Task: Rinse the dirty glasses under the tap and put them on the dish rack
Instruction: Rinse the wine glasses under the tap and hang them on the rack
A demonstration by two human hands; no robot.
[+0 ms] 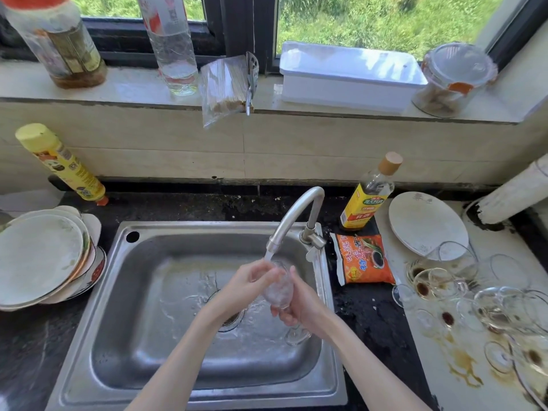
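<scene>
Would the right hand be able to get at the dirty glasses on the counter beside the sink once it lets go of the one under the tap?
Probably yes. The dirty glasses stand on the right-hand counter, with only the flat orange packet between. For now the right hand holds the wine glass.

Sink (pixel 98 315) sits dead center with the tap (pixel 292 221) at its back right corner. Stack of plates (pixel 38 259) off to the left, seasoning packet (pixel 363 259) and sauce bottle (pixel 367 200) just right, then the dirty glasses (pixel 462 295) further right, with one plate (pixel 424 221) behind them.
</scene>
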